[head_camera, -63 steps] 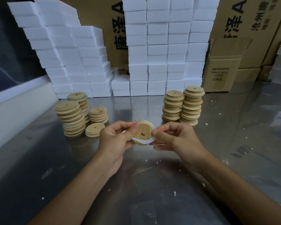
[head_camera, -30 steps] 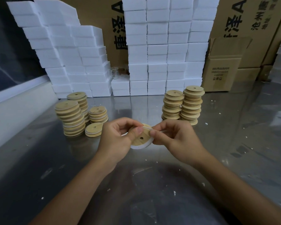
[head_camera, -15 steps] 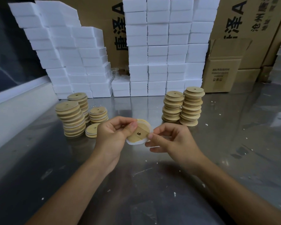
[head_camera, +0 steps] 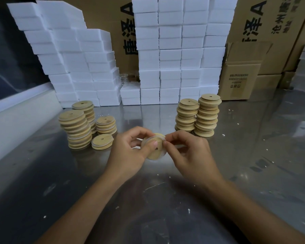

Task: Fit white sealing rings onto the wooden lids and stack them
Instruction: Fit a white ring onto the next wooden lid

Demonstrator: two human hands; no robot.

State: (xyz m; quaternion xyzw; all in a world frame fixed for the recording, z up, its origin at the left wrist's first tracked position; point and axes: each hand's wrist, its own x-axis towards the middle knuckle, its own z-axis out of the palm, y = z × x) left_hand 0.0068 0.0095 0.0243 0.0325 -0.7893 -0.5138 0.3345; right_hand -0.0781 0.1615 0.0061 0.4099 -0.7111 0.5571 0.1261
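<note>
while four ringed lid stacks (head_camera: 81, 127) stand far left on the table (head_camera: 42, 173), the left hand (head_camera: 128, 152) grips a lid (head_camera: 154, 147) mid-air at centre, thumb on its face. a white ring (head_camera: 163, 153) hugs its rim. the right hand (head_camera: 187, 152) pinches the lid's right edge. two bare stacks (head_camera: 198, 115) stand far right before white boxes (head_camera: 174, 50).

light: dim, overhead | your counter (head_camera: 253, 155): soft glare, arm shadows | edges: bowed, slightly soft | centre: sharp
</note>
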